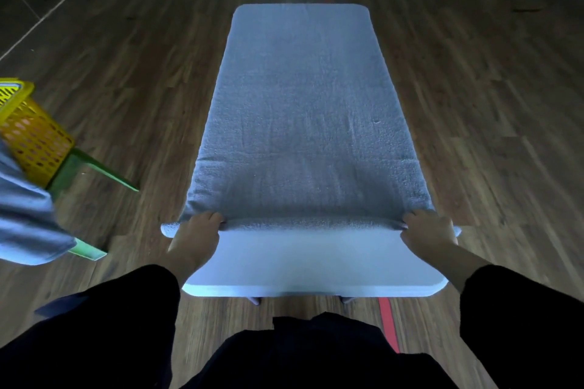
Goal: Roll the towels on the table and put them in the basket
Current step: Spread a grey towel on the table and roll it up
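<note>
Basket (34, 136): yellow, perforated, on a green stand (91, 167), well left of the surface (303, 262); its contents cannot be seen.
Blue cloth (28, 218): also left of the surface, covering the basket's near lower corner.
Towel (303, 110): grey-blue, spread flat on the surface, long axis running from the person's end to the far end, near hem turned over into a low fold.
Left grip (197, 232), right grip (426, 230): each clenched on one end of that fold.
</note>
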`<act>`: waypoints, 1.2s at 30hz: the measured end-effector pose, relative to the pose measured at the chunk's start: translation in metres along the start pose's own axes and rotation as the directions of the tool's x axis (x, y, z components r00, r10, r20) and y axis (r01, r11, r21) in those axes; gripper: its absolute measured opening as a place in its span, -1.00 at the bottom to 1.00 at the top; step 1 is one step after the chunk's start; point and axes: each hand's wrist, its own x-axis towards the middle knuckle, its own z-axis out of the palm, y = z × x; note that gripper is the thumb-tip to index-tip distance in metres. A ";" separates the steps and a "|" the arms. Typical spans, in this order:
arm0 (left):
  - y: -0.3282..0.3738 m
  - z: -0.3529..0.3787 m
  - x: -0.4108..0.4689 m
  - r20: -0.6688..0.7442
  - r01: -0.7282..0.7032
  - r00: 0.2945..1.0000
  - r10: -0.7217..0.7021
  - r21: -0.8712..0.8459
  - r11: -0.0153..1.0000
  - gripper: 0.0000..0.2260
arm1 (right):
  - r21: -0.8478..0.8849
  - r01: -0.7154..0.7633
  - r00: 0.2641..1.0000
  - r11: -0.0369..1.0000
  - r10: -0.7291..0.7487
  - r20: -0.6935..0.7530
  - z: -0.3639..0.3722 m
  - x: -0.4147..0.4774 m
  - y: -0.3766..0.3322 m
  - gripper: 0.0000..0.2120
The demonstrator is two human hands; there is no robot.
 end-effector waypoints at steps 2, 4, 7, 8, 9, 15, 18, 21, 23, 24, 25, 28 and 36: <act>0.001 -0.009 0.011 0.063 0.032 0.997 -0.035 0.049 0.998 -0.76 | 0.078 -0.056 0.997 0.995 0.052 0.062 -0.009 0.009 0.001 -0.73; 0.003 -0.019 0.019 0.048 0.090 0.994 -0.096 0.112 0.990 -0.74 | 0.109 -0.168 0.986 0.980 0.168 0.008 -0.017 0.013 0.001 -0.69; 0.007 -0.026 0.024 -0.082 0.193 0.979 -0.188 0.059 0.979 -0.76 | 0.111 -0.220 0.974 0.969 0.224 -0.028 -0.019 0.020 -0.004 -0.62; 0.008 -0.023 0.026 -0.087 0.168 0.982 -0.168 -0.004 0.986 -0.79 | 0.114 -0.177 0.984 0.978 0.176 0.021 -0.018 0.023 -0.009 -0.62; 0.009 -0.018 0.028 -0.076 0.119 0.990 -0.121 -0.041 0.992 -0.82 | 0.121 -0.111 0.992 0.986 0.103 0.066 -0.013 0.026 -0.014 -0.63; 0.011 0.004 0.028 0.007 -0.078 0.997 0.079 -0.087 0.993 -0.69 | 0.246 -0.043 0.998 0.968 0.032 0.047 0.002 0.023 -0.034 -0.60; 0.006 -0.001 0.038 0.004 -0.097 0.995 0.098 -0.082 0.992 -0.73 | 0.276 -0.074 0.997 0.958 0.067 0.036 -0.006 0.027 -0.035 -0.60; 0.002 -0.011 0.052 0.006 -0.082 0.996 0.084 -0.157 0.984 -0.72 | 0.249 -0.055 0.998 0.967 0.056 0.002 -0.012 0.042 -0.029 -0.65; 0.001 -0.018 0.061 -0.041 -0.059 0.998 0.054 -0.142 0.988 -0.75 | 0.203 -0.042 0.998 0.978 0.052 -0.045 -0.017 0.052 -0.023 -0.77; 0.001 -0.021 0.064 -0.086 -0.031 0.996 0.023 -0.103 0.994 -0.77 | 0.138 -0.041 0.997 0.990 0.050 -0.064 -0.021 0.058 -0.021 -0.79; 0.002 -0.024 0.066 -0.129 -0.002 0.992 -0.007 -0.069 0.998 -0.79 | 0.070 -0.044 0.994 0.997 0.051 -0.093 -0.022 0.062 -0.019 -0.79; 0.008 -0.026 0.074 -0.133 0.034 0.990 -0.041 -0.056 0.998 -0.82 | 0.065 -0.026 0.980 0.998 0.038 -0.194 -0.021 0.075 -0.016 -0.76; 0.013 -0.011 0.079 -0.056 -0.030 0.998 0.025 -0.089 0.996 -0.74 | 0.115 0.195 0.943 0.974 -0.154 -0.294 -0.001 0.077 -0.013 -0.70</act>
